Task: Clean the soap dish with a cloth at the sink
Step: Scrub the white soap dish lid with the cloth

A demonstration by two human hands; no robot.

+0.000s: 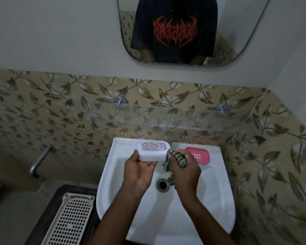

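Observation:
My left hand (140,168) holds a white soap dish lid (153,151) with a pink patterned label, over the back of the white sink (210,200). A striped grey cloth (177,159) is bunched in my right hand (184,167), and one end of it touches the lid's right end. The cloth's loose tail hangs down toward the drain (162,185). On the sink's back right rim lies the pink soap dish base (200,155) with slots in it.
The tap (168,136) stands at the sink's back, under a glass shelf (166,117). A beige perforated plastic basket (69,218) lies on a dark stand to the left. A metal wall pipe (39,160) juts out at left. A mirror (175,30) hangs above.

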